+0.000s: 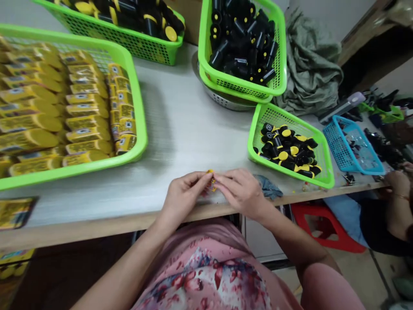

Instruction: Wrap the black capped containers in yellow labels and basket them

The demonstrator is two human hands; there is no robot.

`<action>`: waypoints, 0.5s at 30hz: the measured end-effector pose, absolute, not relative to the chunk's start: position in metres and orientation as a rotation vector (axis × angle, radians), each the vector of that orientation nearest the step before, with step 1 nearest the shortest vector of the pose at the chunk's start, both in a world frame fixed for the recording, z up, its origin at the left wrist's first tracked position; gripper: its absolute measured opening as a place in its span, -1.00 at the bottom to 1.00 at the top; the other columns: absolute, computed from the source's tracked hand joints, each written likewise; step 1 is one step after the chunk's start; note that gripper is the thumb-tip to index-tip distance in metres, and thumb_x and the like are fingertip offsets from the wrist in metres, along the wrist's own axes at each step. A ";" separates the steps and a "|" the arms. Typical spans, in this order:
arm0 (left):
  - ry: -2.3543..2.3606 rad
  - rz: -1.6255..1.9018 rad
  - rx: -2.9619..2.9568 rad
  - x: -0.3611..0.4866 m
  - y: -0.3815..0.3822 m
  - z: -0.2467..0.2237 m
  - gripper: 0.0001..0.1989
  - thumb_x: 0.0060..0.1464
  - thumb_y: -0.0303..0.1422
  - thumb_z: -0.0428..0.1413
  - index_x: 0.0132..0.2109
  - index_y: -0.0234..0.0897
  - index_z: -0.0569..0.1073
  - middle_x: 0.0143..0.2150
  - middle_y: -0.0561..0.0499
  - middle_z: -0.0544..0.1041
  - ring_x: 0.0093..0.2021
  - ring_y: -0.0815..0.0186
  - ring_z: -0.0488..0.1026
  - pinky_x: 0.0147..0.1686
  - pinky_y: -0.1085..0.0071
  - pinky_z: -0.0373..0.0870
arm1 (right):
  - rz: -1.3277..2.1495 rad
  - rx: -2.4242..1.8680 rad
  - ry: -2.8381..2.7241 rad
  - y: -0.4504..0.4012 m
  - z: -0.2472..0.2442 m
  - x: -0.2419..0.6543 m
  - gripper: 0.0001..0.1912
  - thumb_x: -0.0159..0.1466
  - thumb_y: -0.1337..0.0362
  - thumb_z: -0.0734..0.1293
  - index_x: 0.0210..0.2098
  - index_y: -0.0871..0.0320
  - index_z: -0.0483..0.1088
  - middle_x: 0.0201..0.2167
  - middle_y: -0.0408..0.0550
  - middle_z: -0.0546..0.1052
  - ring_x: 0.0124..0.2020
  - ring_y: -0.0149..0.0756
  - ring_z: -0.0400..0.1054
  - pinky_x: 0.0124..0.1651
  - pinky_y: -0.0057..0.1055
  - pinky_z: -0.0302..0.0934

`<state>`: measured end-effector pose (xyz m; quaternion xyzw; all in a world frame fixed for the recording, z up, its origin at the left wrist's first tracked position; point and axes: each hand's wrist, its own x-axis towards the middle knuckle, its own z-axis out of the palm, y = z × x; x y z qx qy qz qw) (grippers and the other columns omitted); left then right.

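Near the table's front edge, my left hand [186,192] and my right hand [241,189] meet, fingertips pinched on a small yellow piece [212,182] between them. Its details are too small to make out, and the fingers partly cover it. Just right of my right hand lies a crumpled blue cloth [268,187]. A green basket [328,172] of black and yellow parts stands beyond it to the right.
A large green basket [142,129] of yellow packages stands left; flat yellow packaging [16,213] lies before it. Green baskets [172,54] [280,64] with black parts stand behind. Right are a blue basket [343,150], a red stool [298,211] and another person's arm [398,206].
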<state>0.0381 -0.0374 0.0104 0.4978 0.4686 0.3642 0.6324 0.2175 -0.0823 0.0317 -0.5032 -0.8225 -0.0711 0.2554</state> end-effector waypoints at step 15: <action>1.041 0.807 0.804 0.010 -0.036 0.006 -0.70 -0.30 -0.19 0.43 -0.49 -0.32 0.59 -0.51 0.01 0.60 -0.66 0.44 0.37 -0.59 0.47 0.37 | -0.255 -2.202 -1.797 0.017 0.046 0.431 -0.86 0.20 0.12 0.38 -0.43 0.02 0.42 -0.46 0.02 0.49 -0.20 -0.02 0.45 -0.08 -0.12 0.28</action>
